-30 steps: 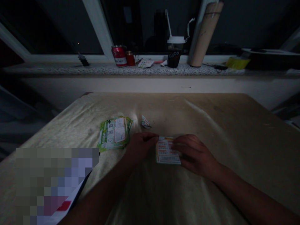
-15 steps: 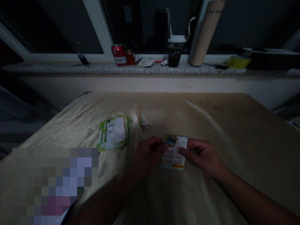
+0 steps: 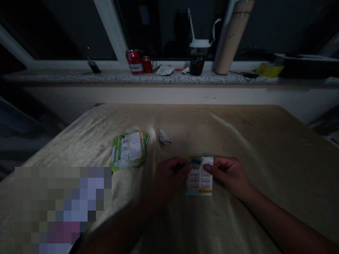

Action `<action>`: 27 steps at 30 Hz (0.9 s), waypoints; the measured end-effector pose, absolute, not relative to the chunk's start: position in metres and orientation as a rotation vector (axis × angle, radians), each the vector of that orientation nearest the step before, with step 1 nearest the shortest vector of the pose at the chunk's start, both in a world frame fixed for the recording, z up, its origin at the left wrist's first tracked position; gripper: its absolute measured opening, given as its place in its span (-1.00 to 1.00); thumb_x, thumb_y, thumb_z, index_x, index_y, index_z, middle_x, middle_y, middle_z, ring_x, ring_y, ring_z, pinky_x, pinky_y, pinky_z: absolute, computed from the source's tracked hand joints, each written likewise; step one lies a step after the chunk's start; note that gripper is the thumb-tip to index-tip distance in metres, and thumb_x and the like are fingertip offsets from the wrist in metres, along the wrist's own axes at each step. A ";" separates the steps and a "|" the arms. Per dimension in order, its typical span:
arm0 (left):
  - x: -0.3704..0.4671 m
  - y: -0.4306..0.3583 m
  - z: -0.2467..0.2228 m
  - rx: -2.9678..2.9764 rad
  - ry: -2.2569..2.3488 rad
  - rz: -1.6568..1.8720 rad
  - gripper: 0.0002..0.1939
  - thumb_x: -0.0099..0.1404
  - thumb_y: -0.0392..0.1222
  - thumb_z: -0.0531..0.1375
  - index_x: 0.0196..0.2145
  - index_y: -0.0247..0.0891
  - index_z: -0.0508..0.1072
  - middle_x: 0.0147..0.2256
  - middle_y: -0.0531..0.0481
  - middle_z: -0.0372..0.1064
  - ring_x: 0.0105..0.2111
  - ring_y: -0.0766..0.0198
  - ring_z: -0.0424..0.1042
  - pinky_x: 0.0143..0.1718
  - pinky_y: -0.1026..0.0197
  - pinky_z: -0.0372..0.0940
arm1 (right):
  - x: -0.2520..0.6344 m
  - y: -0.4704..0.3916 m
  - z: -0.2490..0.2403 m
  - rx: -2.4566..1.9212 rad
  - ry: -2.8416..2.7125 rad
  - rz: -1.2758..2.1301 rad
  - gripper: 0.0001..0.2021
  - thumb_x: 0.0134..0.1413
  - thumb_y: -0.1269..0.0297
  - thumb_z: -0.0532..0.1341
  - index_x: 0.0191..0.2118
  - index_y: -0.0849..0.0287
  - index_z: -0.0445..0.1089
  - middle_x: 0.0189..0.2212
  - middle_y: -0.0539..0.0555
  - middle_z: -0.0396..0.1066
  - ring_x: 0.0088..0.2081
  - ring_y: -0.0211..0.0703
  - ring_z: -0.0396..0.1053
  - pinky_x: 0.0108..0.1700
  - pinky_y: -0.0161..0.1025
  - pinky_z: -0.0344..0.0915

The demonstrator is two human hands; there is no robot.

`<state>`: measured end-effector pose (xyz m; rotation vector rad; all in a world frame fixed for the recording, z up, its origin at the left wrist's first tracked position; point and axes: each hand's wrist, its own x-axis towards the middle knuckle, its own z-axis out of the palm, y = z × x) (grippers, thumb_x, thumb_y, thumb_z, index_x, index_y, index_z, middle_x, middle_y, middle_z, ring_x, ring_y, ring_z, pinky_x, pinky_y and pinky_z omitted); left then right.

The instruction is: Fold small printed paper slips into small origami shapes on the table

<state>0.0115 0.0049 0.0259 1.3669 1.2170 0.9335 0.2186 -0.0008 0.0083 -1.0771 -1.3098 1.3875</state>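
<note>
A small printed card (image 3: pixel 200 181), white with orange print and a blue-and-yellow picture at its top, is held between both hands above the cloth. My left hand (image 3: pixel 173 173) pinches its upper left part, thumb on the front. On the upper right part, my right hand (image 3: pixel 230 171) grips with the thumb across the face and the fingers behind. To the left lies a fanned stack of green printed leaflets (image 3: pixel 128 151). A small folded paper piece (image 3: pixel 164 137) rests on the cloth beyond my left hand.
A beige cloth (image 3: pixel 251 141) covers the table. On the granite sill (image 3: pixel 113 77) behind stand a red can (image 3: pixel 134 62), an orange jar (image 3: pixel 147 65), a dark cup (image 3: pixel 197 61) with a white lid and a cardboard tube (image 3: pixel 233 38). A blurred patch hides the lower left.
The card has shifted slightly right and toward me and now sits straighter. My right thumb has moved up the card, and both hands still hold it.
</note>
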 end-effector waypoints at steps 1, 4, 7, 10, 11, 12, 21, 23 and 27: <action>0.011 0.005 0.026 1.391 1.233 0.931 -0.78 0.21 -0.07 0.27 -0.35 -0.28 0.59 -0.41 -0.04 0.57 -0.41 0.24 0.50 -0.39 0.25 0.37 | 0.219 -0.001 0.008 -1.073 -1.310 1.389 -0.84 0.06 0.15 0.39 -0.35 0.14 0.59 -0.46 0.04 0.61 -0.46 -0.21 0.53 -0.37 -0.29 0.48; 0.011 0.004 0.028 1.447 1.284 0.918 -0.80 0.21 -0.09 0.26 -0.37 -0.27 0.60 -0.42 -0.02 0.57 -0.42 0.25 0.50 -0.39 0.25 0.37 | 0.219 -0.001 0.009 -1.076 -1.326 1.391 -0.83 0.07 0.15 0.38 -0.34 0.14 0.59 -0.46 0.05 0.61 -0.45 -0.20 0.54 -0.37 -0.29 0.48; 0.012 0.003 0.029 1.438 1.295 0.919 -0.79 0.21 -0.07 0.25 -0.35 -0.25 0.60 -0.41 -0.02 0.58 -0.40 0.22 0.52 -0.38 0.24 0.38 | 0.220 -0.001 0.010 -1.093 -1.349 1.386 -0.81 0.09 0.12 0.37 -0.35 0.14 0.59 -0.47 0.05 0.61 -0.46 -0.19 0.54 -0.38 -0.27 0.48; 0.012 0.004 0.029 1.394 1.288 0.936 -0.79 0.19 -0.07 0.27 -0.37 -0.26 0.60 -0.41 -0.03 0.58 -0.41 0.21 0.52 -0.38 0.23 0.39 | 0.221 0.000 0.010 -1.095 -1.379 1.381 -0.79 0.10 0.10 0.35 -0.38 0.14 0.58 -0.47 0.04 0.60 -0.46 -0.18 0.54 -0.37 -0.27 0.48; 0.012 0.004 0.029 1.376 1.275 0.939 -0.80 0.18 -0.08 0.28 -0.38 -0.26 0.60 -0.41 -0.03 0.59 -0.41 0.22 0.53 -0.38 0.23 0.39 | 0.221 0.000 0.010 -1.092 -1.392 1.380 -0.78 0.10 0.10 0.35 -0.38 0.15 0.57 -0.47 0.04 0.60 -0.46 -0.18 0.54 -0.37 -0.27 0.48; 0.012 0.005 0.028 1.354 1.260 0.940 -0.81 0.17 -0.08 0.29 -0.38 -0.26 0.61 -0.41 -0.03 0.59 -0.41 0.22 0.53 -0.37 0.22 0.40 | 0.221 0.000 0.010 -1.088 -1.402 1.381 -0.78 0.10 0.10 0.35 -0.38 0.15 0.57 -0.47 0.05 0.60 -0.45 -0.18 0.54 -0.36 -0.26 0.48; 0.010 0.008 0.028 1.194 1.183 0.898 -0.85 0.13 -0.13 0.33 -0.42 -0.27 0.63 -0.41 -0.03 0.61 -0.40 0.21 0.56 -0.30 0.19 0.44 | 0.223 -0.001 0.010 -1.009 -1.361 1.434 -0.86 0.13 0.19 0.35 -0.34 0.13 0.60 -0.44 0.03 0.62 -0.43 -0.25 0.55 -0.34 -0.34 0.47; 0.010 0.008 0.027 1.164 1.176 0.898 -0.85 0.13 -0.13 0.34 -0.41 -0.28 0.63 -0.39 -0.05 0.62 -0.38 0.20 0.57 -0.28 0.16 0.45 | 0.223 -0.001 0.010 -0.994 -1.354 1.450 -0.87 0.13 0.20 0.35 -0.32 0.12 0.61 -0.43 0.02 0.62 -0.43 -0.25 0.55 -0.33 -0.35 0.47; 0.009 0.008 0.025 1.129 1.123 0.895 -0.84 0.12 -0.13 0.35 -0.37 -0.26 0.64 -0.36 -0.04 0.63 -0.36 0.20 0.57 -0.23 0.16 0.44 | 0.223 -0.002 0.012 -0.981 -1.340 1.474 -0.86 0.12 0.19 0.36 -0.29 0.13 0.62 -0.42 0.04 0.63 -0.41 -0.20 0.56 -0.31 -0.29 0.50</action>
